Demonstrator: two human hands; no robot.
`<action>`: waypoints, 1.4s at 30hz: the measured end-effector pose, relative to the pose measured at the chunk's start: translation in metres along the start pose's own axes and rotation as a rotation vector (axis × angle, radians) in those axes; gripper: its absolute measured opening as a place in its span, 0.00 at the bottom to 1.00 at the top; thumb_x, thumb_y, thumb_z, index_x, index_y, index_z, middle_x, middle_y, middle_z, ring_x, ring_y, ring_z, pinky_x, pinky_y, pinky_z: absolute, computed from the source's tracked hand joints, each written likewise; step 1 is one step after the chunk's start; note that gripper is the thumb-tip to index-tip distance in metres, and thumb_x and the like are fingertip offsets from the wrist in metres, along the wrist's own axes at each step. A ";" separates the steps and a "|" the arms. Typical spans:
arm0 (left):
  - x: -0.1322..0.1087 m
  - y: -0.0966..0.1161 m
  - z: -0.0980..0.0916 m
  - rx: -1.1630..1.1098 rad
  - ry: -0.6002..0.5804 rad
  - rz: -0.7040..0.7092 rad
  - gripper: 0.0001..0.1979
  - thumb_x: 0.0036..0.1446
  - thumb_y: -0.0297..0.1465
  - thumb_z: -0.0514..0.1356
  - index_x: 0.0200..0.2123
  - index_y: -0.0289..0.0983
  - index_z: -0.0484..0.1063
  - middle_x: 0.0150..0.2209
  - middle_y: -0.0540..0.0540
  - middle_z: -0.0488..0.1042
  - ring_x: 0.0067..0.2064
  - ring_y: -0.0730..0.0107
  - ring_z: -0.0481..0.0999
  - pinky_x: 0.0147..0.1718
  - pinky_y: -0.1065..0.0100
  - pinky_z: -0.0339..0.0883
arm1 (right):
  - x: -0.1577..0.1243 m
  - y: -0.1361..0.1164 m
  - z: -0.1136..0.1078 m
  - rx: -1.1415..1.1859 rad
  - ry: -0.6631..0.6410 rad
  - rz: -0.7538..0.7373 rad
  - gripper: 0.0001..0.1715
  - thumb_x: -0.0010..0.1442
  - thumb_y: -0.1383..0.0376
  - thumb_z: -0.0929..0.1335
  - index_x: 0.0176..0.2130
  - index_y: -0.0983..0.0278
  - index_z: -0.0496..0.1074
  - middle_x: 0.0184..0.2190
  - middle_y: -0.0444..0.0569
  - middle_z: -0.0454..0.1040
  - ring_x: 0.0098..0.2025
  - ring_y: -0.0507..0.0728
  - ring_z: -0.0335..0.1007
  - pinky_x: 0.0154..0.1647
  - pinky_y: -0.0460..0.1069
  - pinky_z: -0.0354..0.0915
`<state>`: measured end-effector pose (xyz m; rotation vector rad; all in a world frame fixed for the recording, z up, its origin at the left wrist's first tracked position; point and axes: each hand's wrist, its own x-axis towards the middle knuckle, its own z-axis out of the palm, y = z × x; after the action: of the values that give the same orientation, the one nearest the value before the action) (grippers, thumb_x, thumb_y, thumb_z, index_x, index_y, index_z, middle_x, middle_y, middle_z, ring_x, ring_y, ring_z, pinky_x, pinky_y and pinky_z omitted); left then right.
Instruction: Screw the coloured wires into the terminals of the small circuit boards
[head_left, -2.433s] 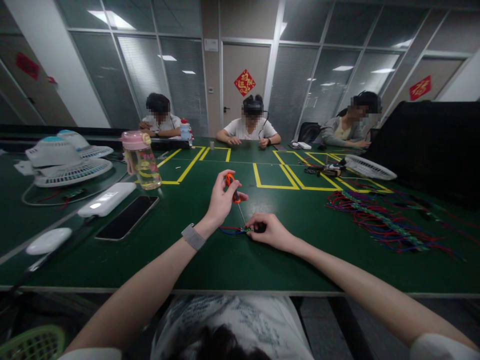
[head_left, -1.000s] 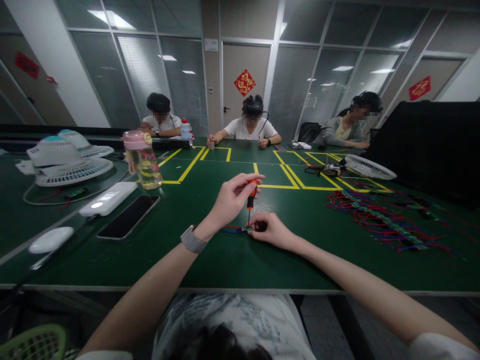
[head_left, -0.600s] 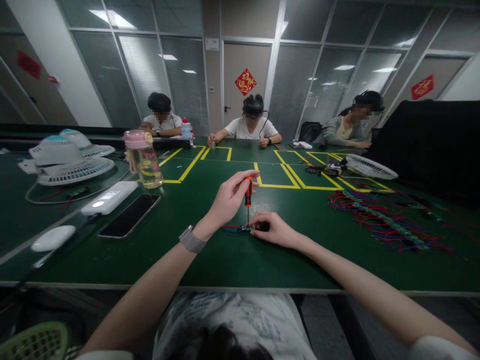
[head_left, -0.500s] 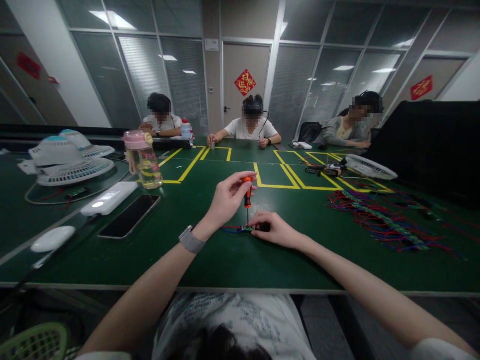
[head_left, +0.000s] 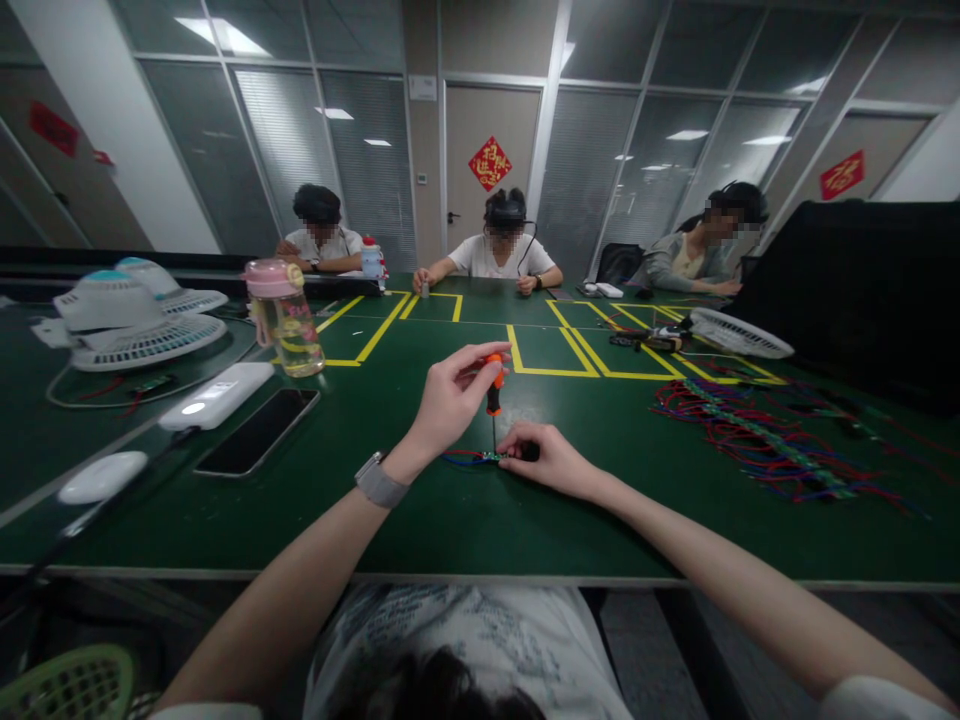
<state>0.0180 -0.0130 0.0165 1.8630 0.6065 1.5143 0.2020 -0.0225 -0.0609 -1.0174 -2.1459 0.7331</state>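
My left hand (head_left: pixel 454 395) grips the orange-and-black handle of a screwdriver (head_left: pixel 493 400), held upright. The thin shaft points straight down, and its tip meets a small green circuit board (head_left: pixel 490 456) on the table. Red and blue wires (head_left: pixel 461 458) run out from the board's left side. My right hand (head_left: pixel 546 457) rests on the table with thumb and fingers closed on the board's right end. A dark part shows within the curl of those fingers, too shaded to name.
On the left are a phone (head_left: pixel 259 432), a white power bank (head_left: pixel 217 396), a pink-lidded bottle (head_left: pixel 283 318) and white fans (head_left: pixel 142 325). Many wired boards (head_left: pixel 772 440) lie to the right, before a black screen (head_left: pixel 862 300). Three people sit across the green table (head_left: pixel 420 540).
The screwdriver stays upright on the board in my left hand; its fingers have shifted very slightly on the handle. My right hand keeps its hold on the board.
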 end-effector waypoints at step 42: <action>0.001 0.003 -0.001 0.052 0.039 0.030 0.14 0.63 0.31 0.53 0.47 0.38 0.76 0.49 0.43 0.75 0.49 0.64 0.75 0.49 0.62 0.68 | 0.002 0.003 0.006 0.007 0.034 0.009 0.08 0.53 0.65 0.72 0.34 0.67 0.78 0.27 0.44 0.67 0.28 0.51 0.63 0.30 0.47 0.60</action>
<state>0.0174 -0.0142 0.0188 1.8928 0.6438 1.5719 0.1980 -0.0204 -0.0658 -1.0294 -2.1094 0.7225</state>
